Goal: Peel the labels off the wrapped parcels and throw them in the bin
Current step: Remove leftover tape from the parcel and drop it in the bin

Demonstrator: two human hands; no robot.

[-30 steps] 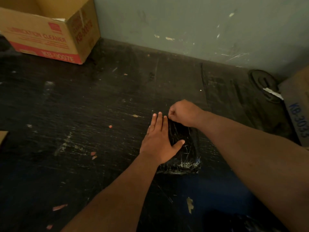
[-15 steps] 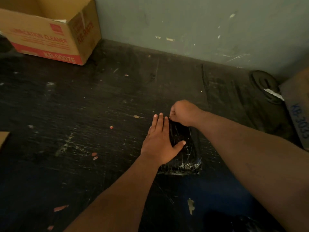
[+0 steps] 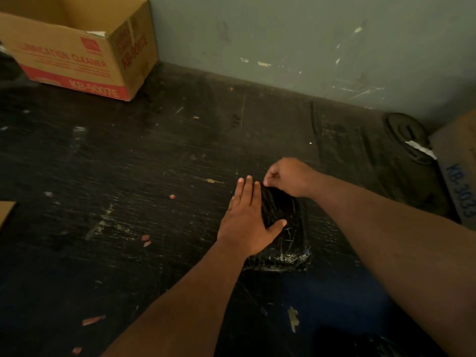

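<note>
A: Where's the parcel?

B: The black wrapped parcel (image 3: 283, 228) lies flat on the dark, scuffed table (image 3: 128, 189), a little right of the middle and well short of the wall (image 3: 309, 34).

A: And the hands?

B: The left hand (image 3: 247, 220) rests flat on the parcel's left side, fingers straight and together, thumb spread across the wrap. The right hand (image 3: 291, 176) sits at the far edge, fingers curled, tips pinching at the wrap there. What they pinch is too dark to tell.

A: Anything around it?

B: An open cardboard box (image 3: 77, 55) with red print stands at the far left by the wall. Another box (image 3: 461, 171) shows at the right edge, a dark round thing (image 3: 404, 132) beside it.
</note>
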